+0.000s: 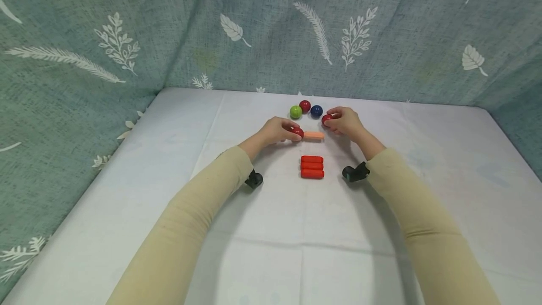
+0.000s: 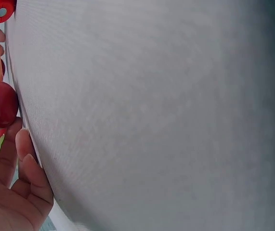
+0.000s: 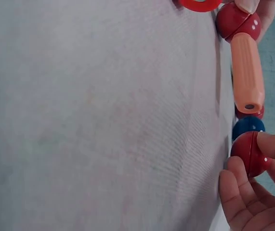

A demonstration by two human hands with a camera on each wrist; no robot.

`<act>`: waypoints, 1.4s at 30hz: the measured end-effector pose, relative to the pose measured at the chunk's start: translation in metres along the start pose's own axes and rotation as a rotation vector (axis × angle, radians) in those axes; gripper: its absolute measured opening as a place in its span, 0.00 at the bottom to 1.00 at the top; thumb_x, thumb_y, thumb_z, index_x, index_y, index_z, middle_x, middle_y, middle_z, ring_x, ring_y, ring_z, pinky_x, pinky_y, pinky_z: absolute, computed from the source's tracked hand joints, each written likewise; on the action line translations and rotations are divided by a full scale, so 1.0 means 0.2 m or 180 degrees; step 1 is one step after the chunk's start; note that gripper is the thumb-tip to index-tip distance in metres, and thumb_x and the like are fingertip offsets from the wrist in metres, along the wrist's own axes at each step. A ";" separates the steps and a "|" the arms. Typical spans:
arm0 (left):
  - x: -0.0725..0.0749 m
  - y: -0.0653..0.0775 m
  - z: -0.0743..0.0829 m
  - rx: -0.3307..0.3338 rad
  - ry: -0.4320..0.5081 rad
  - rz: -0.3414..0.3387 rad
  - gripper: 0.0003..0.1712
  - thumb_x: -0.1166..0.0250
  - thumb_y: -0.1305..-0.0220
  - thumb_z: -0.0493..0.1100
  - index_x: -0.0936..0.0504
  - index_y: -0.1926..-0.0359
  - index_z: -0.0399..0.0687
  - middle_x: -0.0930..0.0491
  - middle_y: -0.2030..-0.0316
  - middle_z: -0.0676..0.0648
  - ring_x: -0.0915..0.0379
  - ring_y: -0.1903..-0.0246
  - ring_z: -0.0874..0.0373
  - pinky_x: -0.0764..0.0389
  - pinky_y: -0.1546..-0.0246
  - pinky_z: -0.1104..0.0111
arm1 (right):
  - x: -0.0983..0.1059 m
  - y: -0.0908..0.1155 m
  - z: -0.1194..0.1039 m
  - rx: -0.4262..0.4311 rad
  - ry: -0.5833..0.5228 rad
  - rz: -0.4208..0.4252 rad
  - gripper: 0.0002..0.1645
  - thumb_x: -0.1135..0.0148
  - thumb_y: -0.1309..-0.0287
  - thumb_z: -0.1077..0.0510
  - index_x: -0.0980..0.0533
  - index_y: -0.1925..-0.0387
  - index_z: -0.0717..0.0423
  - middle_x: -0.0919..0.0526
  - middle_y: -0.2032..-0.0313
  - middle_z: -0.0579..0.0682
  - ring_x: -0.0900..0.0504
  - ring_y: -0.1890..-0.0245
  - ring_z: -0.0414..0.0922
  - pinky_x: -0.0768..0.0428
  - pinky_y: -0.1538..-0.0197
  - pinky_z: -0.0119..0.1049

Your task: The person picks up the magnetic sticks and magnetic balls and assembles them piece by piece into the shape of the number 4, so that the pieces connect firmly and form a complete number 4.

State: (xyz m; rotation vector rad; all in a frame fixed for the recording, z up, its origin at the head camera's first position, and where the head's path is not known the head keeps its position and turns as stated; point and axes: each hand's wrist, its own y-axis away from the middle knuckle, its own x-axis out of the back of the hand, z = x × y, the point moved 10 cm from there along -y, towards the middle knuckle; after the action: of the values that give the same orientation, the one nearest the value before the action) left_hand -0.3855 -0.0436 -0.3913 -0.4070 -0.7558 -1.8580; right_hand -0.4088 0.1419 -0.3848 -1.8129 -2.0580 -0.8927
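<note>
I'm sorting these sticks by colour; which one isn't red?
The orange stick touching the red ball in the left hand; the other three sticks are red, side by side.

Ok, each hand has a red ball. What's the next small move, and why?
Probably bring the right red ball, pinched in the right hand, to the free end of the orange stick. The left hand holds the left red ball meeting the stick's other end, while the free end looks bare.

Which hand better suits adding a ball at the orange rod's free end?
Probably the right hand: its red ball is near that end; the left hand holds the ball at the orange rod's other end.
</note>
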 end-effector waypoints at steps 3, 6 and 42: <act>0.00 0.00 0.00 -0.0001 0.0008 -0.0006 0.26 0.32 0.47 0.48 0.24 0.45 0.53 0.26 0.48 0.48 0.29 0.55 0.56 0.25 0.56 0.69 | 0.01 0.02 0.01 -0.0027 -0.0033 -0.0038 0.28 0.42 0.42 0.58 0.34 0.40 0.58 0.29 0.46 0.59 0.25 0.66 0.42 0.24 0.67 0.28; 0.00 0.00 0.00 -0.0004 0.0025 0.0000 0.25 0.32 0.46 0.47 0.24 0.46 0.52 0.26 0.48 0.48 0.29 0.54 0.56 0.25 0.56 0.69 | 0.02 0.04 0.02 -0.0012 -0.0026 -0.0118 0.28 0.42 0.42 0.58 0.35 0.40 0.59 0.30 0.45 0.60 0.26 0.64 0.44 0.23 0.64 0.29; 0.00 -0.01 -0.01 0.0000 0.0048 0.0013 0.25 0.32 0.47 0.48 0.23 0.46 0.52 0.25 0.49 0.48 0.29 0.56 0.57 0.25 0.57 0.69 | -0.04 0.18 0.08 -0.0132 0.0284 -0.0490 0.27 0.42 0.41 0.57 0.33 0.41 0.60 0.29 0.45 0.58 0.27 0.59 0.47 0.24 0.55 0.33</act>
State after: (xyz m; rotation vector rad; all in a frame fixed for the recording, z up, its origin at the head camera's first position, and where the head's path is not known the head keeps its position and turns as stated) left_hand -0.3861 -0.0442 -0.3933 -0.3937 -0.7443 -1.8553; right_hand -0.3692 0.1470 -0.3920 -1.6203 -2.1603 -1.0443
